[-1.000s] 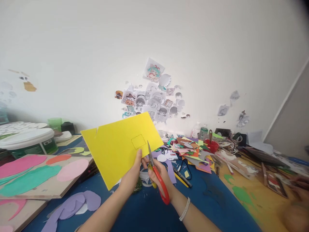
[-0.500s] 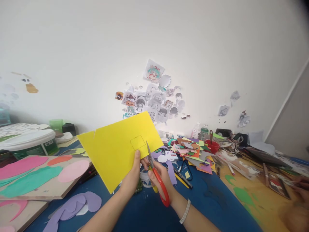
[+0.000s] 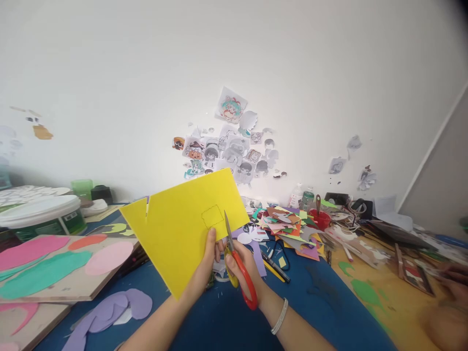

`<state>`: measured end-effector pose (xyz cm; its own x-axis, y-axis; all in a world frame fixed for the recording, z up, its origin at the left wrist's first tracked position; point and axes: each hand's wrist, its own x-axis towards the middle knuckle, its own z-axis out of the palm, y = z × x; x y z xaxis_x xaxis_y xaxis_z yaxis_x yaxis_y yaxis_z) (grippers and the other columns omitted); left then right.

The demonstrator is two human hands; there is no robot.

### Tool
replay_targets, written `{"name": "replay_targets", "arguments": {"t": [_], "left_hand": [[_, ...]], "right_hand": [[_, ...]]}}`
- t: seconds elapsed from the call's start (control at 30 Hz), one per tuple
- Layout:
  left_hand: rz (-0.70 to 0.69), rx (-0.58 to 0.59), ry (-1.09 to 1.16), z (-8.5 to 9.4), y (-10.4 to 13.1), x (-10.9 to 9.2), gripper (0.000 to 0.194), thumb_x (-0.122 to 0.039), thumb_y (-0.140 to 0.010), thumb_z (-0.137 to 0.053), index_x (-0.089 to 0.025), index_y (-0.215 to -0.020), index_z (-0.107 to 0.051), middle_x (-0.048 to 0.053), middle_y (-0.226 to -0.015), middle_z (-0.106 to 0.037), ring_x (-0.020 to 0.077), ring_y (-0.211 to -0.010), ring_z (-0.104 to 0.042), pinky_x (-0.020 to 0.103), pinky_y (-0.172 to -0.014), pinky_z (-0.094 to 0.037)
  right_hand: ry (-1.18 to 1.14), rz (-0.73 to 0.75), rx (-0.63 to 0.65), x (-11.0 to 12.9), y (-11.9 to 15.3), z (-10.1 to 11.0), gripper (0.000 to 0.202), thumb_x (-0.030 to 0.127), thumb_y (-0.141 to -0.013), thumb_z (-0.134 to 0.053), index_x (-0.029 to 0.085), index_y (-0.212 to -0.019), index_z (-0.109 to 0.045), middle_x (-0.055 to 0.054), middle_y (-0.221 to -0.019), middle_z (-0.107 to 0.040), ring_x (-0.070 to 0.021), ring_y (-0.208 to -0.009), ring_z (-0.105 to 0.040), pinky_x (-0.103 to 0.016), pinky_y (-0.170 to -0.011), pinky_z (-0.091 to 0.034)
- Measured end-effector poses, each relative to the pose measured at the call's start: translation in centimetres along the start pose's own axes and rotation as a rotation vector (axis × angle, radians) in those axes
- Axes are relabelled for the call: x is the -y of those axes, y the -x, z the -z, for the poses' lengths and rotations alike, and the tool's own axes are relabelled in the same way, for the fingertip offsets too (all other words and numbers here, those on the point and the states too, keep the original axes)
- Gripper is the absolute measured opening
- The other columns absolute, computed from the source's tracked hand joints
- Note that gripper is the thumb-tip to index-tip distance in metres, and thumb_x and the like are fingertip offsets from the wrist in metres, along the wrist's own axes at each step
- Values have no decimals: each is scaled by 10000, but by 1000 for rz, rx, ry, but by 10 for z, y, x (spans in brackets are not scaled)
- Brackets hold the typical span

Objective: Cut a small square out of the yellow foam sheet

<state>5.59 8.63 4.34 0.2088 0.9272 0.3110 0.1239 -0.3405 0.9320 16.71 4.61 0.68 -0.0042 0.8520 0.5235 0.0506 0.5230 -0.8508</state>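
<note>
A yellow sheet (image 3: 175, 229), stiff like card or foam, is tilted up in front of me. Its upper left edge has a slit, and a small wavy-edged square is drawn in dark line near its right part. My left hand (image 3: 210, 253) pinches the lower edge, thumb on the front just below the drawing. In my right hand (image 3: 246, 265) are scissors (image 3: 244, 275) with red and yellow handles. Their blades point up at the sheet's lower right edge, close to the drawn square. The lower blade is hidden behind the sheet.
Coloured foam shapes (image 3: 44, 273) lie on boards at left, beside a white-lidded tub (image 3: 40, 212). Purple scraps (image 3: 109, 312) rest on the blue table. A pile of colourful offcuts (image 3: 285, 226), pens (image 3: 274, 268) and a red cup (image 3: 321, 219) stand right. Another person's hand (image 3: 453, 282) shows far right.
The sheet has shifted slightly right and tilted a little, and its slit shows wider. The scissors have moved slightly right with it. Both hands keep their hold.
</note>
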Motion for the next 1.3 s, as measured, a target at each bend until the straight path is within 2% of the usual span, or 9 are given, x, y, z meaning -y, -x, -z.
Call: {"name": "replay_targets", "arguments": {"t": [0.13,0.23,0.37,0.53,0.67,0.77,1.03,1.3], "left_hand": [[17,20,-10,0,-1,2,573,-657,-785,-266,-204,-453,-377,-47,-461,-443,90,-573,-480,296,-735,-416],[20,61,-28,1,0,4,573,-661,-777,-280,-202,-445,-368,-53,-456,-425,95,-565,-471,299,-753,-391],[14,111,-47,2,2,0,574,-636,-785,-277,-211,-411,-371,-47,-442,-421,102,-557,-467,278,-761,-360],[34,146,-32,4,3,-7,553,-599,-799,-265,-221,-409,-368,-40,-444,-421,111,-581,-486,257,-772,-366],[51,195,-42,7,1,-5,544,-610,-787,-294,-217,-418,-368,-38,-478,-435,118,-617,-492,268,-780,-356],[49,244,-41,8,-1,-3,546,-610,-786,-293,-215,-417,-369,-34,-495,-456,122,-623,-501,277,-788,-359],[11,266,-63,10,-4,-3,562,-623,-789,-275,-214,-424,-400,-37,-455,-423,112,-617,-503,256,-780,-349],[27,316,-75,16,-5,-2,563,-647,-777,-275,-217,-434,-395,-44,-470,-420,109,-584,-482,252,-724,-365]], "right_hand": [[-5,5,-17,2,-1,-1,383,515,-809,-545,170,-974,-518,22,-650,-446,-93,-524,-396,-223,-512,-349],[-24,34,-15,3,-3,-3,398,551,-793,-537,180,-929,-499,-2,-722,-476,-107,-579,-437,-243,-578,-392],[-33,57,-20,3,-4,-4,401,561,-783,-539,182,-907,-493,-2,-708,-468,-123,-608,-459,-274,-656,-424],[-12,33,-24,5,-2,-1,415,549,-793,-536,171,-962,-511,-4,-695,-485,-110,-561,-425,-245,-560,-402],[8,2,-36,3,-1,2,421,554,-787,-541,170,-954,-503,-1,-722,-463,-102,-572,-409,-222,-521,-348],[17,-7,-47,3,-1,3,422,558,-778,-551,167,-927,-503,11,-707,-431,-92,-564,-373,-217,-518,-324],[10,2,-46,11,-1,5,423,547,-742,-610,171,-910,-515,28,-671,-384,-85,-551,-347,-216,-537,-341],[51,-26,-23,8,-1,14,419,560,-741,-605,164,-847,-519,16,-672,-428,-90,-556,-377,-216,-507,-328]]}}
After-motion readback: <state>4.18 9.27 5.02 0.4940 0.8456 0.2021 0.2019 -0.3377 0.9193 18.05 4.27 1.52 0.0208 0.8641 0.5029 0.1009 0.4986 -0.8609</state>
